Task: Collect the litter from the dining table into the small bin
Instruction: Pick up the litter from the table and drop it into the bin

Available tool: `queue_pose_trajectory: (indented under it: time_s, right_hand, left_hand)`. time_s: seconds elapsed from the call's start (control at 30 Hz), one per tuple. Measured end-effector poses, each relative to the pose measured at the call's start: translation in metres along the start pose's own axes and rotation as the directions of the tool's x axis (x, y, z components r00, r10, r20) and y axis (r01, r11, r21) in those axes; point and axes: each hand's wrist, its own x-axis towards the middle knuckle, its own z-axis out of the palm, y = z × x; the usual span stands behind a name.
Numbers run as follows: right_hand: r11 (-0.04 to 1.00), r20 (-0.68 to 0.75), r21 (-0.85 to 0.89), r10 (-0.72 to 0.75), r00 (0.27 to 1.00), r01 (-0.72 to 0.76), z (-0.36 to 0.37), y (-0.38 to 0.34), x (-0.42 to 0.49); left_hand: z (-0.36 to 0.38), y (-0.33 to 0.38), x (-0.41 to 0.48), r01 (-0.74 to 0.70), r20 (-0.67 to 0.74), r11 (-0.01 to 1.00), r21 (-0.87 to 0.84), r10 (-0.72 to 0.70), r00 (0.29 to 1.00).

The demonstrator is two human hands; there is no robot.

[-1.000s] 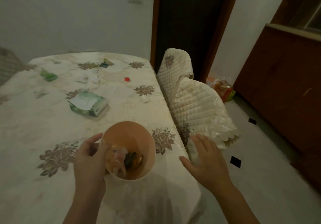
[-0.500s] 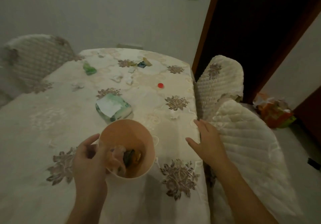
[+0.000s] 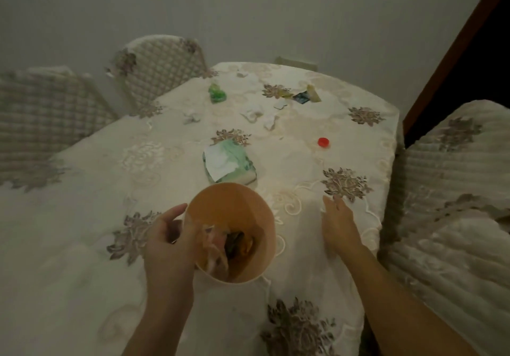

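My left hand (image 3: 168,248) grips the rim of a small peach bin (image 3: 234,212), fingers inside it, holding it above the near part of the dining table (image 3: 82,190). The bin holds several scraps of litter. My right hand (image 3: 338,224) is flat and open over the tablecloth to the bin's right, holding nothing. Farther on lie a red bottle cap (image 3: 323,142), a green wrapper (image 3: 217,94), white paper scraps (image 3: 254,112), a dark wrapper (image 3: 300,97) and a green tissue pack (image 3: 229,162).
Covered chairs stand at the far left (image 3: 157,63), (image 3: 41,107) and along the right side (image 3: 452,184). A grey wall is behind the table and a dark doorway (image 3: 474,60) at the upper right.
The view has swung left and forward over the table. My right hand moved from the chair edge onto the tablecloth. The left hand keeps its hold on the bin.
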Motion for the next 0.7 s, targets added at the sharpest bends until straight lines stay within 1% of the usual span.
queue_pose_trajectory:
  time_s: [0.07,0.17,0.27,0.33,0.4,0.47,0.5,0.53,0.57,0.6,0.67,0.7]
  right_hand:
    - [0.999,-0.023,-0.020,-0.031,0.999,0.030,0.006,0.002,0.007]
    - [0.994,-0.127,0.014,-0.104,0.986,0.106,0.012,0.003,0.011]
    - [0.994,-0.172,0.078,-0.066,0.983,0.080,0.007,0.000,0.007]
    - [0.977,-0.225,0.201,-0.023,0.974,0.069,-0.002,-0.013,-0.004]
    - [0.913,-0.320,0.370,-0.049,0.946,0.172,-0.020,-0.037,-0.024]
    - [0.802,-0.437,0.509,-0.071,0.896,0.312,-0.046,-0.067,-0.051]
    - [0.748,-0.489,0.546,-0.081,0.869,0.377,-0.059,-0.082,-0.068]
    - [0.706,-0.527,0.551,-0.120,0.841,0.446,-0.070,-0.095,-0.086]
    - [0.673,-0.543,0.529,-0.199,0.815,0.517,-0.077,-0.105,-0.103]
    - [0.656,-0.529,0.487,-0.304,0.792,0.577,-0.081,-0.114,-0.120]
    - [0.684,-0.416,0.361,-0.490,0.766,0.634,-0.077,-0.123,-0.145]
    - [0.717,-0.345,0.297,-0.536,0.771,0.631,-0.072,-0.123,-0.153]
  left_hand:
    - [0.000,0.000,-0.003,-0.008,-0.029,1.000,-0.003,0.008,1.000]
    - [-0.001,-0.001,-0.006,-0.023,-0.049,1.000,0.008,0.023,0.999]
    - [-0.002,-0.001,-0.009,-0.036,-0.048,0.999,0.033,0.037,0.998]
    - [-0.002,-0.001,-0.012,-0.047,-0.032,0.998,0.051,0.049,0.998]
    - [-0.002,0.000,-0.016,-0.054,-0.013,0.998,0.045,0.055,0.998]
    - [-0.003,0.001,-0.020,-0.054,0.005,0.998,0.029,0.054,0.999]
    - [-0.004,0.002,-0.023,-0.051,0.015,0.998,0.021,0.051,0.999]
    - [-0.006,0.003,-0.026,-0.047,0.028,0.999,0.015,0.046,0.999]
    - [-0.007,0.005,-0.029,-0.040,0.041,0.999,0.008,0.040,0.998]
    - [-0.010,0.006,-0.032,-0.035,0.058,0.999,0.003,0.035,0.998]
    - [-0.015,0.010,-0.039,-0.033,0.101,0.999,-0.007,0.033,0.994]
    - [-0.017,0.012,-0.042,-0.028,0.123,0.999,-0.015,0.030,0.992]
